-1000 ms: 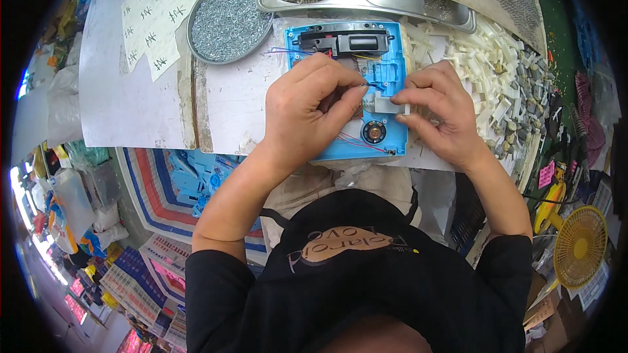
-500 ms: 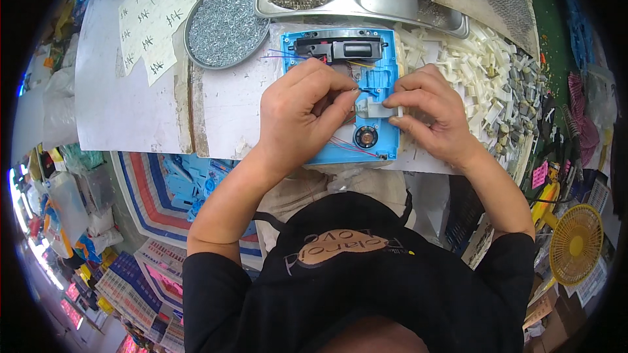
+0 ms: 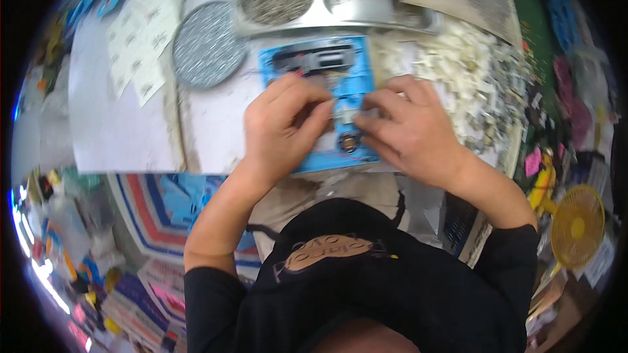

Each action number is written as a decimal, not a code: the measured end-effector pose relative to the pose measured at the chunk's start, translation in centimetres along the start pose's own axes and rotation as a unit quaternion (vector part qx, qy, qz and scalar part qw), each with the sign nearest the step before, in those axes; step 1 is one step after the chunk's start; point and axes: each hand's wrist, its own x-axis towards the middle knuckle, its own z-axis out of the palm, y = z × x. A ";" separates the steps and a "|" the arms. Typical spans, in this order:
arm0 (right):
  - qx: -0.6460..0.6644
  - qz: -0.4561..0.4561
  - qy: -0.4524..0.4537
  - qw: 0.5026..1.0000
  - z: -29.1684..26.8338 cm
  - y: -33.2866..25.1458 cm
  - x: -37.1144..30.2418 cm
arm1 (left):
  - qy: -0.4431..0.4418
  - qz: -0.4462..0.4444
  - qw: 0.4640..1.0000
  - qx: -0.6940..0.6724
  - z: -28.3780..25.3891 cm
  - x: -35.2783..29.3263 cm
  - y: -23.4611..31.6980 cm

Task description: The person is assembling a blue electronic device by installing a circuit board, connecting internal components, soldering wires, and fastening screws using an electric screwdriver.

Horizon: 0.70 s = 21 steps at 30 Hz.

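Here, an open blue housing [image 3: 358,85] lies on the white table [image 3: 124,137].
The left hand [image 3: 286,129] nearly pinches, the right hand [image 3: 417,133] curls by the white part [image 3: 345,115]; blur hides whether either grips anything. An uneven press could leave that part crooked.

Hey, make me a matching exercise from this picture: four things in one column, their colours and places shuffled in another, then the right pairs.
Things:
1. Fan
2. Casing
3. Round tray
4. Small parts

Colours and places:
A. Grey, left of the casing
B. White, heaped right of the casing
C. Yellow, far right
D. Blue, under the left hand and right hand

Pairs: 1-C, 2-D, 3-A, 4-B
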 end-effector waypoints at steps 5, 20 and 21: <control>0.127 0.137 0.090 0.978 -3.4 1.5 -5.5 | 0.005 0.002 0.999 0.042 -0.4 0.2 2.2; -0.222 0.322 -0.083 0.917 -8.9 16.7 -9.1 | -0.121 -0.230 0.594 -0.761 -7.1 3.1 19.0; -0.207 0.325 -0.110 0.916 -9.1 17.2 -9.0 | -0.124 -0.234 0.594 -0.759 -7.2 3.6 18.9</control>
